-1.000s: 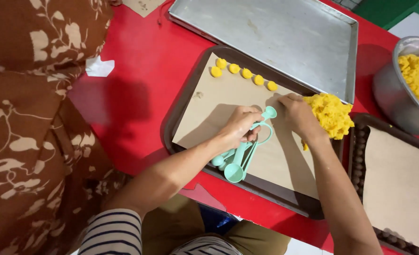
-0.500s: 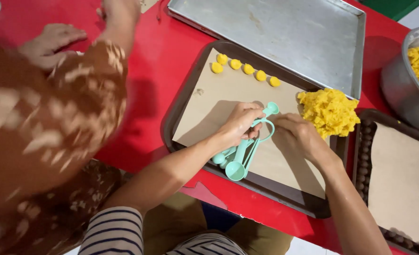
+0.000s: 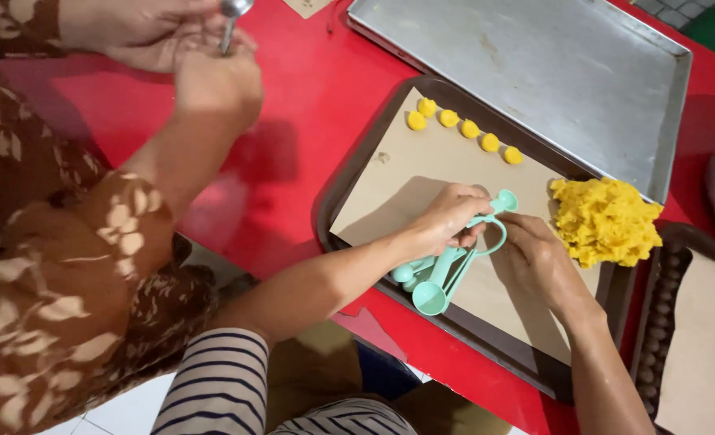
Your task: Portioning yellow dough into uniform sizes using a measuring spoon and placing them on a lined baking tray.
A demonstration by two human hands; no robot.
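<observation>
So far only a start shows: five small yellow dough balls (image 3: pixel 469 129) sit in a slanted row at approx 12 o'clock on the paper-lined brown tray (image 3: pixel 349 189), and most of the paper liner (image 3: pixel 390 189) is bare. Left hand (image 3: pixel 446 219) is closed, fingers pinched on the mint-green measuring spoons (image 3: pixel 438 282), a set on a ring; spoon bowls hang toward 7 o'clock, over the tray's near edge. Right hand (image 3: pixel 535 258) touches the ring end w/ fingertips, loosely curled, looks like a light hold on the same set, though exact grip is partly hidden. Big lump of crumbly yellow dough (image 3: pixel 603 219) lies at 3 o'clock of the hands, on the tray's right part, just beside the right hand, barely used by the look of it. So, as a judgement: few pcs shaped, the bulk of the dough is left. At 12–1 o'clock an unlined metal baking sheet (image 3: pixel 535 72) rests on the red tabletop (image 3: pixel 309 105); at 4 o'clock a second dark tray (image 3: pixel 655 322) has small brown balls along its edge. At 10 o'clock another person in a brown patterned sleeve (image 3: pixel 76 266) holds a metal spoon (image 3: pixel 233 16) w/ both their hands.
</observation>
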